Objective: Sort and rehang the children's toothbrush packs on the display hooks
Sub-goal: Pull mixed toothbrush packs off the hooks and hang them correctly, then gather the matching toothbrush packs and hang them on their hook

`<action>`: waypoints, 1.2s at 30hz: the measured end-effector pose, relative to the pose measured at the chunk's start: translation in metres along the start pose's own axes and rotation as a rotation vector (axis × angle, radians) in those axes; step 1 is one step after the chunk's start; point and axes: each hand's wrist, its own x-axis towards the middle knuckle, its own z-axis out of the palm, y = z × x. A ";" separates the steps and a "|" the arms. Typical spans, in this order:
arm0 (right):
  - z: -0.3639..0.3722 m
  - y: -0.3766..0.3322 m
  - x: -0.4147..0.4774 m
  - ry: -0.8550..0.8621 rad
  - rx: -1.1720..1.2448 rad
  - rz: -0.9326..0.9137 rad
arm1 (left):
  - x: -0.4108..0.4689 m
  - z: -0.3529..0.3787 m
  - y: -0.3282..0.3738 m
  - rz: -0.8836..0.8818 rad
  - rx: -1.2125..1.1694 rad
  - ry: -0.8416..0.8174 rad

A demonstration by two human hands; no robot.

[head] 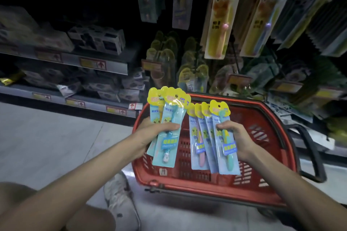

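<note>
My left hand (pixel 150 133) grips a small stack of children's toothbrush packs (pixel 167 118), light blue cards with yellow tops, the front one holding a blue brush. My right hand (pixel 234 137) grips a fanned bunch of several like packs (pixel 208 137); the front one holds a green brush, another a pink one. Both bunches are held over a red shopping basket (pixel 262 189). On display hooks behind the basket hang more yellow-topped packs (pixel 189 78), dim and blurred.
Longer yellow toothbrush packs (pixel 219 18) hang at upper right. Shelves with boxed goods (pixel 97 39) and price tags run along the left. The basket stands on a pale floor with its black handle (pixel 311 152) at the right. My knee and a white shoe (pixel 120 200) are below.
</note>
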 end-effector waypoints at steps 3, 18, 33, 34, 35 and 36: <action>-0.012 0.010 0.011 0.015 -0.053 0.125 | 0.002 0.000 -0.006 -0.018 0.023 0.009; -0.088 0.091 0.119 0.004 -0.387 0.461 | 0.013 -0.021 -0.021 -0.061 -0.006 0.021; -0.093 0.092 0.120 0.179 -1.400 0.282 | 0.012 -0.013 0.008 -0.002 -0.049 0.074; -0.085 0.085 0.118 0.172 -1.459 0.218 | 0.010 -0.013 0.014 0.010 -0.060 0.081; -0.075 0.076 0.114 0.173 -1.447 0.167 | 0.009 -0.012 0.020 0.025 -0.071 0.090; -0.062 0.067 0.110 0.157 -1.409 0.122 | 0.007 -0.012 0.026 0.040 -0.081 0.100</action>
